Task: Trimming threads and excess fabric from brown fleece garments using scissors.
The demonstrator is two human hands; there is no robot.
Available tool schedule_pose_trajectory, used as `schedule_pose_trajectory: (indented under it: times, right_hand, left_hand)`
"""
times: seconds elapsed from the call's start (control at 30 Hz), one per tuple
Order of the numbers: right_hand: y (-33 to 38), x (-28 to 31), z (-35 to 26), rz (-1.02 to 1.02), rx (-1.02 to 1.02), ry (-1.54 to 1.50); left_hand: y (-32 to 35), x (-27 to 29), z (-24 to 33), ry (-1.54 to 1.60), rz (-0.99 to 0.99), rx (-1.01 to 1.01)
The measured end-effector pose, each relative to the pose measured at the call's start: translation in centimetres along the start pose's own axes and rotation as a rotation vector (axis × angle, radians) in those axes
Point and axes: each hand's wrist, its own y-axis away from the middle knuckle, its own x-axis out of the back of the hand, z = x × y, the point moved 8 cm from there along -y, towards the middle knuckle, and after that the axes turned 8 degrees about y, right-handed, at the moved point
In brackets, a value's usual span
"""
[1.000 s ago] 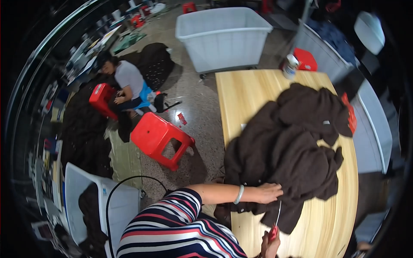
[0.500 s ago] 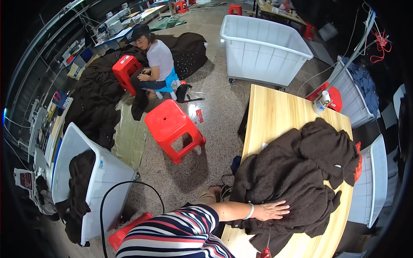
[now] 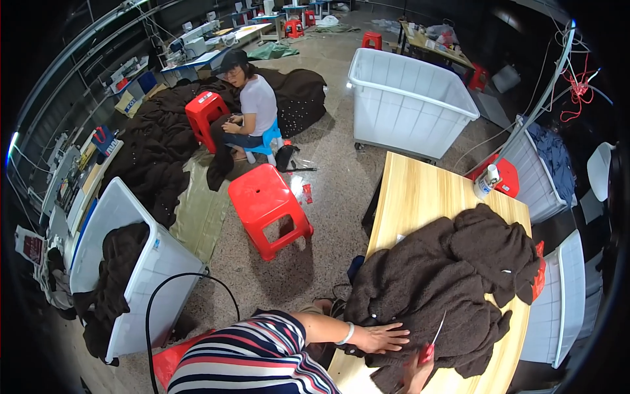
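A dark brown fleecy garment point(image 3: 420, 282) lies heaped over the wooden table point(image 3: 420, 190), with a small pale tag showing on its right part. Flat on its near left side rests my left hand point(image 3: 380, 338), fingers spread. My right hand point(image 3: 413, 375) comes up from the lower edge, closed round red-handled scissors point(image 3: 428, 352). Their slim metal blade points up and away over the cloth. Part of the right-hand grip is cut off by the frame's edge.
A spray can point(image 3: 486, 184) stands at the table's far right corner. White wheeled bins point(image 3: 413, 118) stand beyond and to the sides; the left bin point(image 3: 157, 276) holds brown cloth. A red stool point(image 3: 262, 197) is on the floor. Another person point(image 3: 252, 105) sits by brown fabric heaps.
My right hand has come into view, and the scissors have risen over the garment. My left hand has slid left and nearer along the cloth. The whole view has shifted slightly.
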Motion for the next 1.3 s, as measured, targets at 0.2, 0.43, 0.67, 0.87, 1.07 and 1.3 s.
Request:
schedule_pose_trajectory:
  times: [0.2, 0.43, 0.67, 0.87, 1.07, 1.3]
  right_hand:
    - [-7.5, -2.7, 12.8, 0.052, -0.086, 0.048]
    - [-7.5, -5.1, 10.4, 0.029, -0.470, 0.070]
    - [-7.1, -3.5, 5.5, 0.193, -0.304, 0.303]
    - [-7.6, -4.1, 6.7, 0.090, -0.262, 0.076]
    - [-7.3, -3.6, 7.7, 0.095, -0.259, -0.169]
    - [-7.5, -2.1, 2.8, 0.076, -0.236, 0.315]
  left_hand:
    - [4.4, -1.6, 1.7, 0.118, -0.038, -0.004]
    - [2.9, -1.7, -0.2, 0.281, -0.328, 0.153]
    - [3.1, -1.9, -0.8, 0.334, -0.388, 0.130]
    - [8.1, 1.0, -0.6, 0.477, -0.220, 0.159]
    - [19.9, 4.0, -7.5, 0.634, -0.198, 0.702]
    - [35.2, -3.3, -15.2, 0.630, -0.225, 1.018]
